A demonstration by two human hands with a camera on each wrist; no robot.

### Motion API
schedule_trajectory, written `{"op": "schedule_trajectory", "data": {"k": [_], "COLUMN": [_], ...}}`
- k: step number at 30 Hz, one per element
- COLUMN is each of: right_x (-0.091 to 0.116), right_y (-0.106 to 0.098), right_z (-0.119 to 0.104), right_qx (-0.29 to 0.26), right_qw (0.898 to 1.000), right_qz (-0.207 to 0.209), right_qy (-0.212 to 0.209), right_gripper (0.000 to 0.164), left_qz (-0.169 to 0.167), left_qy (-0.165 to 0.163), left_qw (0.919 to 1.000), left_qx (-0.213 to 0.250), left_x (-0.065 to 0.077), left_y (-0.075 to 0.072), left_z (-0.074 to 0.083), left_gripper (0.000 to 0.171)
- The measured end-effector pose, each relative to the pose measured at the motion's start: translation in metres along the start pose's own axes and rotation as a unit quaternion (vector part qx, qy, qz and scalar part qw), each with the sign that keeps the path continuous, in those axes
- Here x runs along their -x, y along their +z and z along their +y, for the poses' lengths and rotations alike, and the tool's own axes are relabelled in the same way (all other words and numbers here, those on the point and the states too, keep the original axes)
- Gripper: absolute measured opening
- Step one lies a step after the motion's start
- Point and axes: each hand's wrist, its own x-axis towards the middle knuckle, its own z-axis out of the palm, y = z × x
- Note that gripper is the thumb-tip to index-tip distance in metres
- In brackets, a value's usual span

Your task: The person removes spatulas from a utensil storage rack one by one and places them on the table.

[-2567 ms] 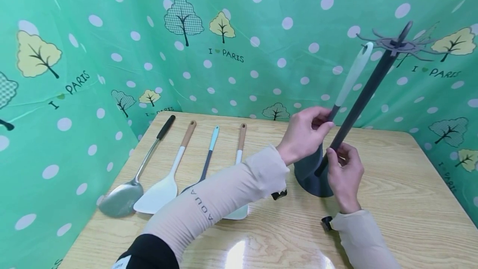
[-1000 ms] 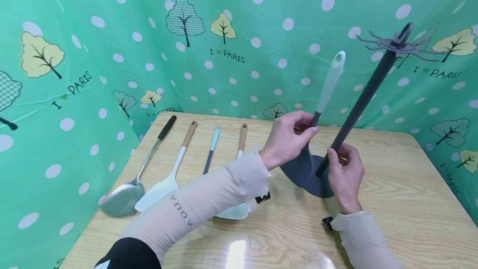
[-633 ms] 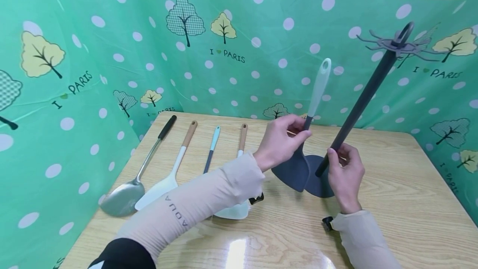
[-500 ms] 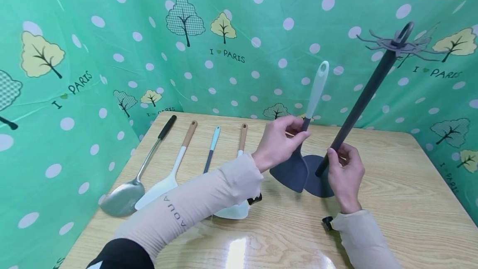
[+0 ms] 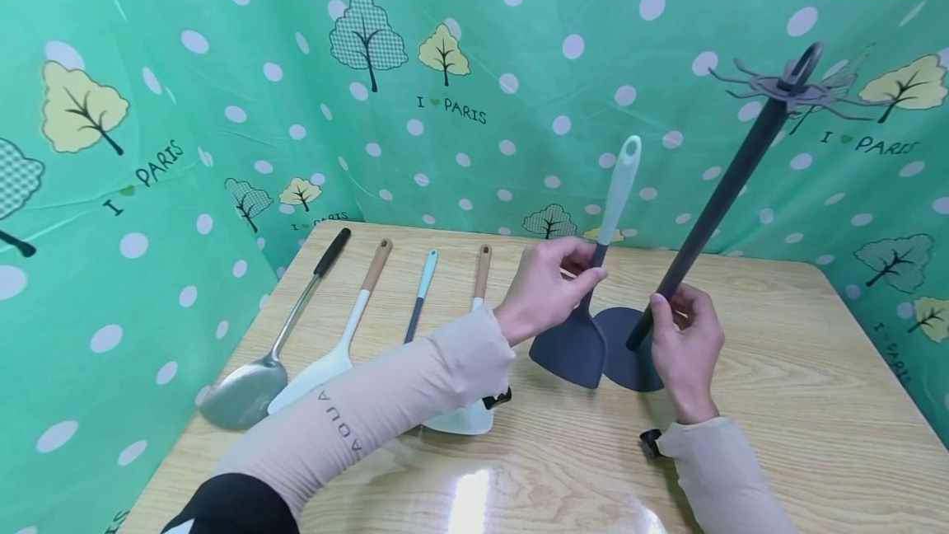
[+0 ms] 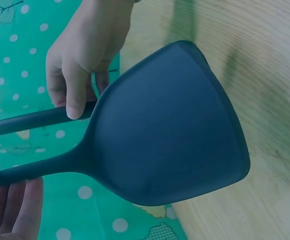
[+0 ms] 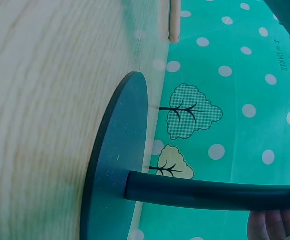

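Note:
My left hand [image 5: 547, 285] pinches the dark shaft of a spatula [image 5: 569, 348] with a broad grey blade and a pale mint handle. The spatula stands nearly upright, blade down, left of a black utensil stand [image 5: 722, 188]. In the left wrist view its blade [image 6: 170, 130] fills the middle. My right hand [image 5: 688, 344] grips the stand's pole low down, and its fingers [image 7: 275, 225] show at the edge of the right wrist view. A ring of hooks [image 5: 793, 91] tops the pole. The round base [image 7: 117, 155] rests on the table.
On the wooden table [image 5: 801, 402], to the left, lie a steel wok spatula [image 5: 245, 395], a white spatula [image 5: 322, 377] with a brown handle, a blue-handled utensil [image 5: 424, 280] and another brown-handled utensil [image 5: 481, 272]. My left sleeve hides parts of them. A green patterned cloth [image 5: 474, 171] hangs behind.
The spatula's handle end was up at a hook on the stand; my left hand has moved it left and down, away from the hooks. My right hand keeps its grip on the pole.

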Motion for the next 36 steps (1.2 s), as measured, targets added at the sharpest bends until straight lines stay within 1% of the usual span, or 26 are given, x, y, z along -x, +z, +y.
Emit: {"op": "schedule_trajectory", "data": {"k": [4,11,16,24,31,36], "right_x": [0.000,0.001,0.000,0.000,0.000,0.000], "right_y": [0.000,-0.001,-0.001,-0.001,-0.001,-0.001], "right_z": [-0.001,-0.001,0.000,0.000,0.001,0.000], "right_qx": [-0.002,0.002,-0.001,0.002,0.002,0.002], "right_qw": [1.000,1.000,1.000,1.000,1.000,1.000], "right_qz": [-0.001,0.001,-0.001,-0.002,-0.005,-0.004], "right_qy": [0.001,0.004,0.001,0.002,0.004,0.001], "right_gripper": [0.029,0.026,0.028,0.029,0.028,0.028], "left_qz": [-0.006,-0.013,-0.015,-0.018,-0.020,-0.025], "left_qy": [-0.009,-0.027,-0.039,-0.072,-0.107,-0.152], "left_qw": [0.9999,0.9995,0.9990,0.9972,0.9941,0.9880], "left_qx": [-0.010,-0.014,-0.017,-0.013,-0.002,0.014], "left_x": [0.003,0.007,0.010,0.013,0.015,0.015], "left_y": [-0.001,-0.002,-0.002,-0.003,-0.004,-0.004], "left_z": [-0.003,-0.007,-0.011,-0.018,-0.026,-0.031], "left_gripper": [0.009,0.005,0.005,0.004,0.004,0.005]}}
